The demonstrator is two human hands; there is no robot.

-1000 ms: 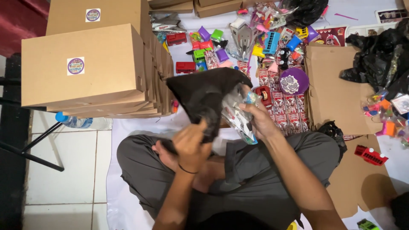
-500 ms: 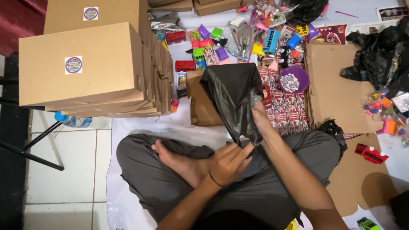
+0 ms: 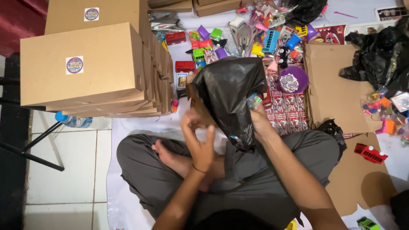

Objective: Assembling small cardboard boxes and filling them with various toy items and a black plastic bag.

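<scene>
A black plastic bag [image 3: 232, 96] hangs over an open brown cardboard box [image 3: 197, 104] above my crossed legs. My right hand [image 3: 257, 121] grips the bag's right side, along with a small clear packet [image 3: 254, 101] of coloured bits. My left hand [image 3: 199, 138] is raised in front of the box, fingers curled and apart, touching the box's near edge and holding nothing that I can see. I sit cross-legged in grey trousers, one bare foot [image 3: 170, 155] under my left hand.
A stack of closed brown boxes with round stickers [image 3: 85, 64] stands at the left. Several small colourful toys and packets [image 3: 255, 38] lie beyond the bag. Flat cardboard [image 3: 336, 93] and black bags [image 3: 379, 59] are at the right. A water bottle [image 3: 81, 122] lies under the stack.
The black bag has been lifted and spread over the brown box. My left hand rose from my lap to the box's near edge. My right hand stayed on the bag's right side.
</scene>
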